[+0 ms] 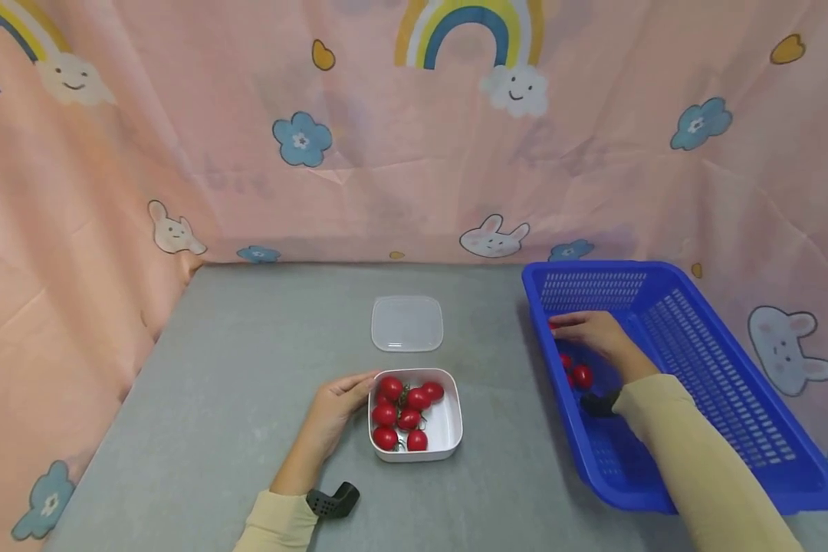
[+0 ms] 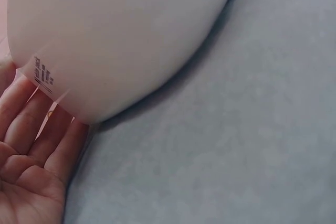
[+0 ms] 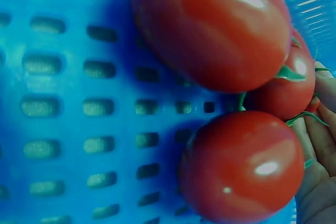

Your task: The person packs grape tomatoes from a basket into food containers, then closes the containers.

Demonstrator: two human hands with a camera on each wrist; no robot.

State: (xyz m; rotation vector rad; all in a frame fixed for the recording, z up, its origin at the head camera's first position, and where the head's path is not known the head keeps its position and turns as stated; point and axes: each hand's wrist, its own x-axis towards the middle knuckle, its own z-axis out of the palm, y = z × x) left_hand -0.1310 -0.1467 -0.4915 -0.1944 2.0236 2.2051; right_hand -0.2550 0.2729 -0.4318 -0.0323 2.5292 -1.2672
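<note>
A white plastic box (image 1: 448, 418) holds several red cherry tomatoes (image 1: 409, 419), some with green stems. My left hand (image 1: 338, 406) rests against its left side, fingers (image 2: 23, 124) lying along the wall near the printed label. My right hand (image 1: 596, 337) is down in the blue basket (image 1: 714, 383), by its left wall, with a cherry tomato (image 1: 553, 326) between its fingertips; most of that one is hidden. In the right wrist view, more cherry tomatoes (image 3: 244, 166) with green stems lie on the slotted basket floor, in front of the right hand (image 3: 320, 156).
A clear flat lid (image 1: 407, 323) lies on the grey table (image 1: 276, 330) just behind the white box. The basket's raised rim (image 1: 559, 414) stands between the right hand and the box. A pink printed curtain (image 1: 386, 176) hangs behind and at the sides.
</note>
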